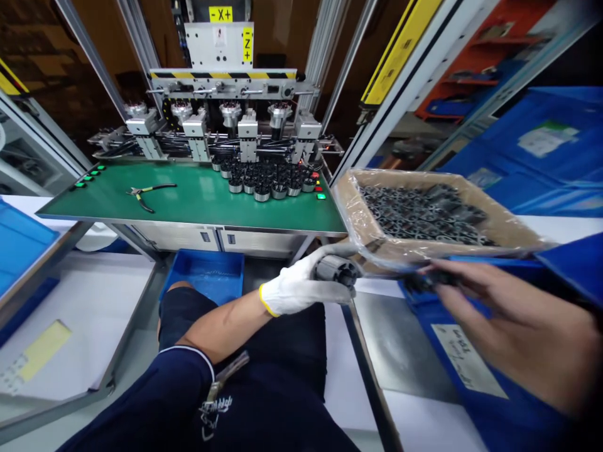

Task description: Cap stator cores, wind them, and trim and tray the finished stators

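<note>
My left hand, in a white glove with a yellow cuff edge, is wrapped round a grey slotted metal cylinder whose open end faces right. To the right, my right hand is bare and blurred, its thumb and fingers pinched on a small black part above the rim of a blue bin. Just behind it stands a carton lined with clear plastic, full of dark parts. The two hands are apart.
A green bench bears pliers and a cluster of cylinders with black tops in front of a machine with clamps. A blue tray sits below the bench. A metal plate lies at the right.
</note>
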`<state>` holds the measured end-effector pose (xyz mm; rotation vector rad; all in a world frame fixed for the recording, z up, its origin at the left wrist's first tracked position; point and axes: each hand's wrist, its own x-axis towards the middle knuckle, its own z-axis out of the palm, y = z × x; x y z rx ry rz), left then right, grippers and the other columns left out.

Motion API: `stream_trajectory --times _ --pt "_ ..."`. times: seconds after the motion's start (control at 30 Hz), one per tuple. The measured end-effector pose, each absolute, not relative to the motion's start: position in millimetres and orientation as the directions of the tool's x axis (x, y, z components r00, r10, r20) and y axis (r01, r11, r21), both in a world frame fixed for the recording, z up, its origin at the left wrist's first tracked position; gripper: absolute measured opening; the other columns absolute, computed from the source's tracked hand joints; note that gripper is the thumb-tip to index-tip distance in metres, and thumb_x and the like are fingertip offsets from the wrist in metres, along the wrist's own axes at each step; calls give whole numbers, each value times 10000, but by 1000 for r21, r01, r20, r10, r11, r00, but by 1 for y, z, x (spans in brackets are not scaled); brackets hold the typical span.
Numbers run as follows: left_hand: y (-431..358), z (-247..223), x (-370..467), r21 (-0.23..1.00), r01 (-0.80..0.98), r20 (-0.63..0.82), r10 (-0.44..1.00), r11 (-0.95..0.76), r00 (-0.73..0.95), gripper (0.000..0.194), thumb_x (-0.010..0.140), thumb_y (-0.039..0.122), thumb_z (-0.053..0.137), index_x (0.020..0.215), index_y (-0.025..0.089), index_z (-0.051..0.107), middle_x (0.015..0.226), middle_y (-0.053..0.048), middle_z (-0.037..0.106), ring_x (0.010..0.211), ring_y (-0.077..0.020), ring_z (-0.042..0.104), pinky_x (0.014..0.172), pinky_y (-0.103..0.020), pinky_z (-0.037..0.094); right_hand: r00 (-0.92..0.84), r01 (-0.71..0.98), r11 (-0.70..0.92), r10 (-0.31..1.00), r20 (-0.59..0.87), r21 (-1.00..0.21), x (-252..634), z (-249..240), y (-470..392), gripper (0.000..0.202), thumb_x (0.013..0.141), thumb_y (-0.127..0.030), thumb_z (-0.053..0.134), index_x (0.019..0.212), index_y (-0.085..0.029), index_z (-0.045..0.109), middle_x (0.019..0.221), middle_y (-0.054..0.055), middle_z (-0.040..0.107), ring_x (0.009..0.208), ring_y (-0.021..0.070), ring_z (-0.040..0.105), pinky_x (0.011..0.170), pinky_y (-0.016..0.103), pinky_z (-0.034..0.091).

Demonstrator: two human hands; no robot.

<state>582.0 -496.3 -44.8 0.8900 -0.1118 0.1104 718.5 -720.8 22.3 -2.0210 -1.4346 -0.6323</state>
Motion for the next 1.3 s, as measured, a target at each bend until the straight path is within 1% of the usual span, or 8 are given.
stream_trajectory --times 0.13,0.37,0.43,0.6,0.73,0.93,1.13,1.3 --pt "-503 -40 585 898 -119 94 79 423 992 1008 480 200 990 1390 243 557 1105 -38 681 883 -162 635 862 -344 549 124 973 43 727 675 -225 715 1 -700 400 986 -143 587 1338 -310 676 1022 82 698 883 198 710 708 318 572" --pt "-531 -35 596 947 -150 134 75 283 988 989 554 322 981 1421 207 519 1280 -102 681 1131 -297 678 1042 -476 536 280 926 43 590 757 -376 695 -13 -690 313 911 -84 650 1175 -252 655 934 47 653 795 170 656 636 270 574" --pt "-532 -35 600 957 -167 148 92 239 985 938 602 384 974 1408 205 529 1284 -102 680 1140 -293 677 1057 -477 532 242 935 70 589 771 -347 698 -11 -693 317 909 -77 645 1180 -242 641 950 55 641 823 177 653 640 273 582" --pt "-524 -39 605 946 -205 180 118 253 977 951 596 460 982 1401 212 541 1164 -68 691 1050 -253 680 1004 -427 556 67 981 85 693 718 -173 702 -9 -703 617 912 -215 703 1496 -225 506 1115 132 638 948 246 656 750 374 630" --pt "-522 -40 604 949 -170 147 105 264 984 981 513 425 1015 1363 206 576 1088 -53 695 946 -230 686 930 -407 583 42 997 25 659 751 -77 703 -17 -704 739 907 -194 743 1577 -300 450 1145 113 660 995 257 690 805 361 636" --pt "-522 -31 599 965 -66 59 34 255 998 967 499 232 989 1370 188 572 1100 -66 725 926 -207 693 882 -364 598 -3 999 36 692 722 -31 703 -15 -706 701 925 -128 699 1570 -277 466 1152 133 689 1005 269 720 795 366 644" --pt "-519 -22 592 992 -58 57 14 113 998 838 652 309 918 1392 159 556 1102 -81 733 948 -227 705 912 -402 590 23 997 35 699 715 -66 699 -13 -704 565 935 -148 676 1467 -279 540 1145 112 712 1001 256 742 759 346 650" --pt "-524 -28 593 985 -82 71 74 153 995 791 632 321 893 1340 150 585 1129 -89 736 952 -241 699 893 -400 596 18 996 52 679 734 -73 697 -15 -702 539 924 -156 703 1433 -265 563 1153 117 705 967 245 739 783 357 656"
